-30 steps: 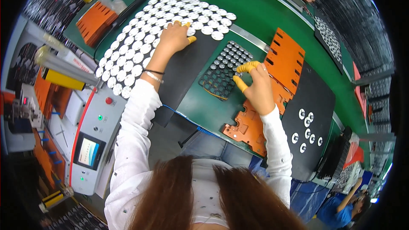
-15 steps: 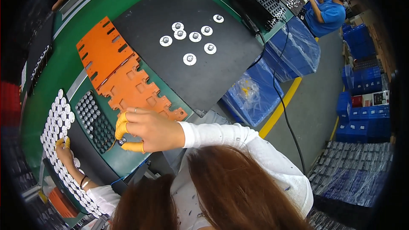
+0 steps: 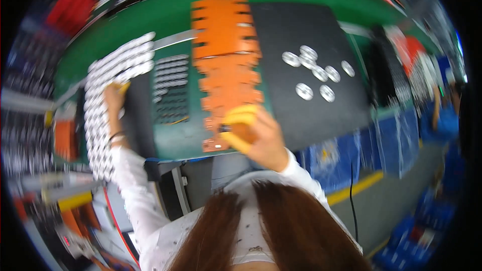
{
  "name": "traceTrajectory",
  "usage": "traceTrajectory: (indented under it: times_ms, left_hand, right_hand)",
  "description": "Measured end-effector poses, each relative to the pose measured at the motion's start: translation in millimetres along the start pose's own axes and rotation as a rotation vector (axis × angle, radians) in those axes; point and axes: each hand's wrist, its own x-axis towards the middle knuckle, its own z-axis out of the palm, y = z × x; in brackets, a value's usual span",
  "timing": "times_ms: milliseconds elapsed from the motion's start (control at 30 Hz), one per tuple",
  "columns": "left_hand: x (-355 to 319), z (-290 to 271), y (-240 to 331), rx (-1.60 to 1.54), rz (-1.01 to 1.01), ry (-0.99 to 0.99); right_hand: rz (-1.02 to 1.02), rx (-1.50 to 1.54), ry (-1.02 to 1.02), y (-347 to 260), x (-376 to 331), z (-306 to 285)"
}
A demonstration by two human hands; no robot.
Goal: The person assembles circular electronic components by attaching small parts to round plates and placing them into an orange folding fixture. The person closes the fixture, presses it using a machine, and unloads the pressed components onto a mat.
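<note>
Orange slotted plate [image 3: 227,65] — flat on the green bench, a long toothed-edged strip of jointed sections running away from the person; its near end lies under the right hand [image 3: 258,138], whose yellow-capped fingers [image 3: 240,116] close on it. Frame is motion-blurred; fine detail unreadable.

White round discs [image 3: 108,100] — packed in close rows on a dark tray at the person's left, forming a long curved band. The left hand [image 3: 114,101], one fingertip capped yellow, rests on the rows near the band's middle.
</note>
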Motion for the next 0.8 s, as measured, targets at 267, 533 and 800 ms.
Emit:
traceTrajectory:
  times_ms: [267, 533, 800]
  left_hand:
    - [-27, -66, 90, 0.055, -0.269, 0.006]
    - [-22, -67, 84, 0.006, -0.405, -0.108]
    - [-43, -64, 76, 0.147, -0.428, 0.121]
  right_hand:
    - [0.085, 0.025, 0.015, -31, -9, -10]
    - [0.127, 0.055, -0.003, -26, -5, -7]
    - [0.201, 0.106, -0.063, -31, -6, -3]
